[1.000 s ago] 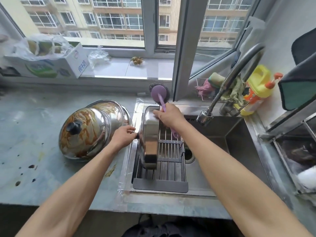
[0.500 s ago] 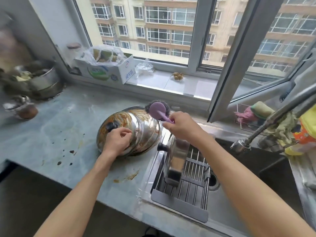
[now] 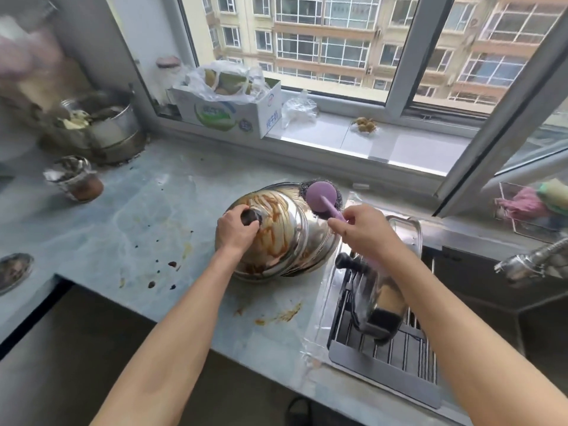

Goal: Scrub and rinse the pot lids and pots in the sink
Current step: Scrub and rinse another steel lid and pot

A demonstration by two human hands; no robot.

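A domed steel pot lid (image 3: pixel 285 238), streaked with brown sauce, lies tilted on the counter just left of the sink. My left hand (image 3: pixel 236 230) grips its black knob. My right hand (image 3: pixel 364 230) holds the handle of a purple scrubbing brush (image 3: pixel 322 198), whose steel-wool head sits at the lid's upper right edge. A second steel lid (image 3: pixel 381 299) with a black knob stands on edge in the drying rack (image 3: pixel 384 370) over the sink, partly hidden by my right forearm.
The faucet head (image 3: pixel 522 265) hangs over the sink at right. A wire basket of cloths (image 3: pixel 534 207) sits behind it. Dirty pots (image 3: pixel 98 130) and a small cup (image 3: pixel 76 179) stand at the counter's far left. A cardboard box (image 3: pixel 230 109) rests on the windowsill. Sauce spots mark the counter.
My left hand left the lid standing in the rack and took hold of the dirty lid's knob. My right hand carried the brush left to that lid. The view swung left.
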